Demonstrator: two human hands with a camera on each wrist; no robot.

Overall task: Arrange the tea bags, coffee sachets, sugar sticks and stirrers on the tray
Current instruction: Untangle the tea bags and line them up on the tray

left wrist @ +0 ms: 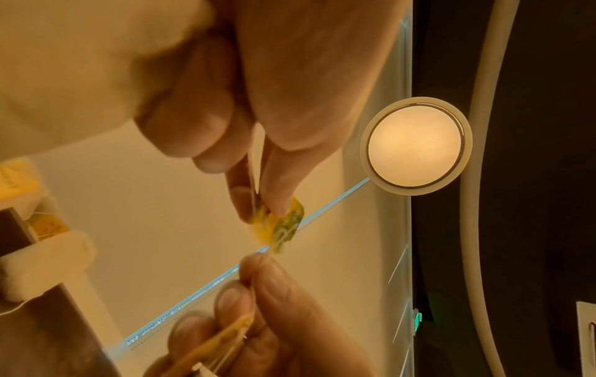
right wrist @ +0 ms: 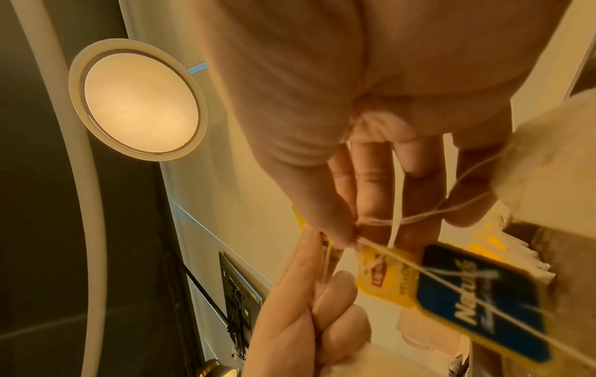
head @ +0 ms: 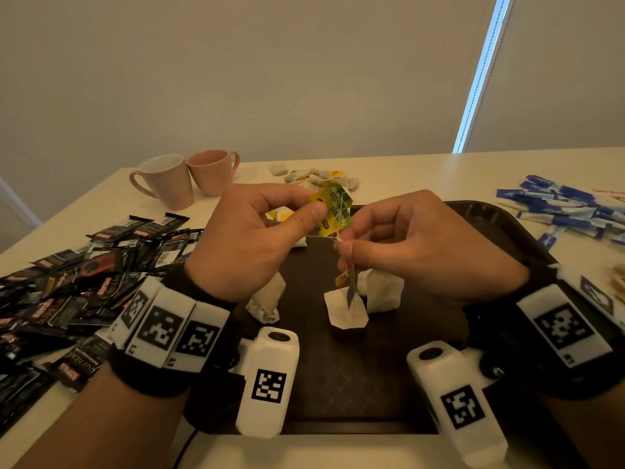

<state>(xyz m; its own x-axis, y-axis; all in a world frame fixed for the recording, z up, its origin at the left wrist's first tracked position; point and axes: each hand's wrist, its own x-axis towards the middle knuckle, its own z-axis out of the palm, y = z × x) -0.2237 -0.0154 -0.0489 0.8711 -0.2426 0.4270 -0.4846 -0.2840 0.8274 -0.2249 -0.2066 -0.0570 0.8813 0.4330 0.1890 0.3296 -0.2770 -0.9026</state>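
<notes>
My left hand (head: 250, 238) pinches yellow-green tags (head: 333, 211) above the tray (head: 480, 221); their print is too blurred to read. My right hand (head: 416, 245) pinches tangled strings (right wrist: 419, 216), a blue "Nature's" tag (right wrist: 477, 301) dangling. Three tea bags (head: 345, 309) hang over the tray. "Kopiko Supreme" sachets (head: 84, 265) lie left, blue sticks (head: 568, 204) right.

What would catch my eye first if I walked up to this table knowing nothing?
The two hands raised over the dark tray: the left hand pinches yellow-green tea tags, the right hand pinches their tangled strings, with tea bags dangling below. Then a sprawl of black coffee sachets on the left, blue sugar sticks on the right, and two pink mugs behind.
</notes>
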